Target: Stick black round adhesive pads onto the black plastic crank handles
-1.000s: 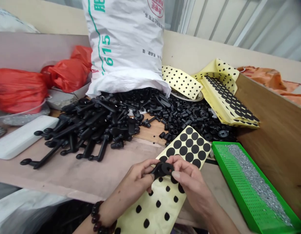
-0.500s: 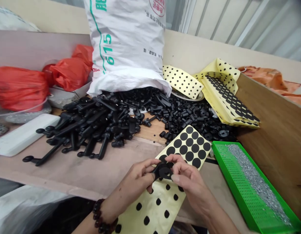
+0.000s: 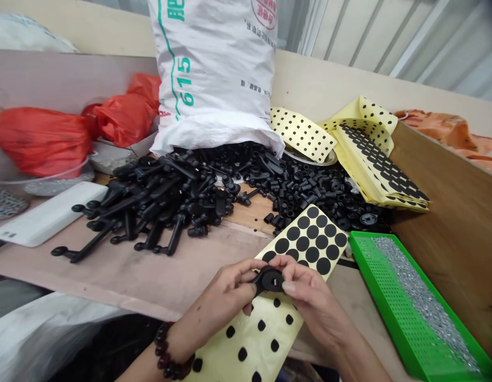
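**Q:** Where is the black part, and how is it held?

**A:** A black molded rubber part (image 3: pixel 268 280) with a round, ringed head sits just above a yellow backing sheet (image 3: pixel 253 339) printed with rows of black adhesive dots. The left hand (image 3: pixel 224 297) and right hand (image 3: pixel 309 302) are both closed on it, pinching it between fingers and thumbs.

**Q:** How would it handle?

**A:** It looks light and fairly stiff, perhaps with slight give. The rim of its head seems the surest hold.

**Q:** What lies around the hands?

**A:** The table's (image 3: pixel 122 276) front edge runs close on the left. A green perforated tray (image 3: pixel 373 286) sits near the sheet on the right, and a heap of black parts (image 3: pixel 162 207) lies ahead.
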Available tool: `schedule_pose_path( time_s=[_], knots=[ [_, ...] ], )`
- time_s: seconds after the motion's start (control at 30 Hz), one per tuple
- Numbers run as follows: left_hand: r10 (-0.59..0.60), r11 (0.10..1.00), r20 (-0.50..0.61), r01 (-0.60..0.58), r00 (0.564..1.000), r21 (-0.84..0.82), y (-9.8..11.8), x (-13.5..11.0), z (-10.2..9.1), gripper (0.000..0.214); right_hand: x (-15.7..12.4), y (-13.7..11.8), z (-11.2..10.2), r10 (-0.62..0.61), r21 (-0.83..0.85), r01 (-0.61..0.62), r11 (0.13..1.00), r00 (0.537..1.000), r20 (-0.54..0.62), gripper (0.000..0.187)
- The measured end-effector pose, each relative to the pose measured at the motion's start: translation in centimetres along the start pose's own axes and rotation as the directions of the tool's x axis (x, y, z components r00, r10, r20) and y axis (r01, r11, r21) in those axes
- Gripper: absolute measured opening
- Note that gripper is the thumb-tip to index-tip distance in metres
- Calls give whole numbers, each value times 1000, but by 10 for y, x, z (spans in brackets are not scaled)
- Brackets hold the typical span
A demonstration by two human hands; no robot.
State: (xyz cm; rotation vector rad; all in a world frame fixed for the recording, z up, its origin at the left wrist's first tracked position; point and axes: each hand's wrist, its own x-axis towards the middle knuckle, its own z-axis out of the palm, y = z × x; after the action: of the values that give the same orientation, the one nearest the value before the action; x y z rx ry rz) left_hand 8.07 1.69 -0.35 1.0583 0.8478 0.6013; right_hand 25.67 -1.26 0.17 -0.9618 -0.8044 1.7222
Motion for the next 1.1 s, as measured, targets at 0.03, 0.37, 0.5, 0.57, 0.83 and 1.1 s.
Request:
schedule_pose_path(
  time_s=[0.03,0.37,0.5,0.57,0.83,1.1],
  knots=[
    [-2,1000,-1,2,1000,7,0,-1,0,39,0,0,0,4,1,-4,1000,1000,3,17],
    [3,999,-16,-3,1000,47,8,-6,2,35,4,0,0,29,-53,-27,998,999,36,16],
    [6,995,-56,-1,998,95,11,-8,3,33,4,-1,0,33,-85,-30,996,999,27,18],
    [4,995,-63,2,998,100,10,-8,2,33,5,-2,0,30,-113,-29,993,999,11,18],
    [17,994,-69,-9,997,113,7,-10,-1,30,5,2,0,7,-153,-7,988,1000,2,15],
    [-52,998,-72,49,996,-36,1,-6,-1,36,4,3,3,0,-83,1,997,1000,8,17]
  ],
)
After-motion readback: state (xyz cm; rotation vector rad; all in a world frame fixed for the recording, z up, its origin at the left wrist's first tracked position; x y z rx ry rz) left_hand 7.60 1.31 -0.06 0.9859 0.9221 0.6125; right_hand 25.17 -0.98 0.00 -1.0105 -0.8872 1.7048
